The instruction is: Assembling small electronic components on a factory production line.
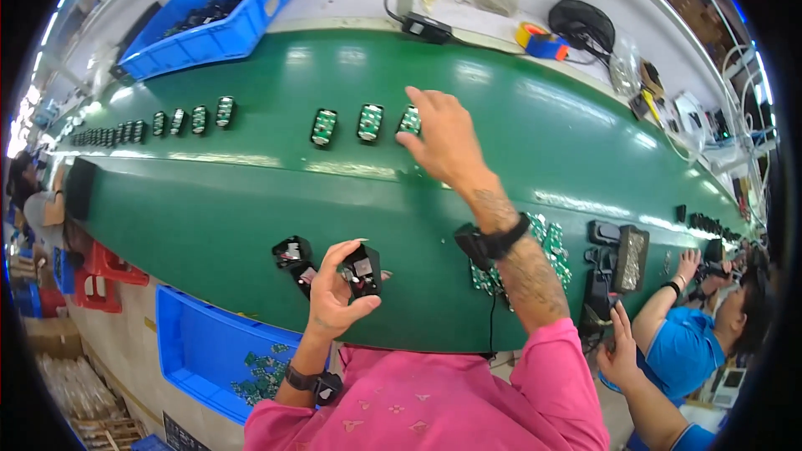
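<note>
My left hand [335,294] is closed around a black plastic housing [362,271], tilted so its hollow inside with some light parts shows. Just left of it, two similar black housings [291,251] lie on the green table. Farther out, my right hand [444,135] reaches over a black-cased unit with a green circuit board [408,120]. Thumb and fingers are spread at either side of that unit; whether they touch it is hard to see. Two matching units, one middle [370,122] and one left [324,127], sit in line beside it.
More board units [199,119] run in a row to the left. A blue bin [200,50] stands at the back left. Loose circuit boards [551,255] lie by my right forearm. Another blue bin [185,338] is below the table edge. Co-workers [687,321] sit at the right.
</note>
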`<state>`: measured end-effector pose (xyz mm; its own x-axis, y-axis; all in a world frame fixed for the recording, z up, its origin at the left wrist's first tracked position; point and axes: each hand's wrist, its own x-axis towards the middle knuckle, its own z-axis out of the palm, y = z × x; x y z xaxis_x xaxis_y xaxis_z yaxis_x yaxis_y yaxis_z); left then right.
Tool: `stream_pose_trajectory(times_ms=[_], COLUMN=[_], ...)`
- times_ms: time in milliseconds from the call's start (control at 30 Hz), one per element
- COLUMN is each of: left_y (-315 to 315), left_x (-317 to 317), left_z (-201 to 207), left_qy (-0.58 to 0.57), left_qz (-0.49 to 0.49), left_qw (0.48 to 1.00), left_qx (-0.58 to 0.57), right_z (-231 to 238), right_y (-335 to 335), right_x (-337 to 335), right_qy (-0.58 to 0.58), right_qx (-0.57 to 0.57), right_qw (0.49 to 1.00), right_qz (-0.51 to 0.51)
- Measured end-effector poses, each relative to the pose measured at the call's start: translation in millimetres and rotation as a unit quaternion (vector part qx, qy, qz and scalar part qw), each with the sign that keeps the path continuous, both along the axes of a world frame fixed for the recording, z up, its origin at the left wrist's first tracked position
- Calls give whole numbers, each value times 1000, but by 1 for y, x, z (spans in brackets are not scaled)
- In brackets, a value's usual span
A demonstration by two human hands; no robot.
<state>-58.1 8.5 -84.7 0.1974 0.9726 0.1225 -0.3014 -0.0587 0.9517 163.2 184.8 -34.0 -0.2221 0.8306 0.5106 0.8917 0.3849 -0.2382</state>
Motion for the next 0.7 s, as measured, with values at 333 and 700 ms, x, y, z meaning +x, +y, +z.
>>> stream_pose_trajectory(times_ms=[333,700], left_y=[-1,-9], left_x=[49,82], left_z=[-34,-18], left_qy=[-103,28], left_qz=[-182,-159], left_qw=[965,966], left_qx=[-156,-202], right_z=[-10,-36], right_y=[-195,-204], right_x=[86,97], right_qy=[-93,-25], right_qx=[-322,-163], right_qw=[942,986], right_qz=[-27,7])
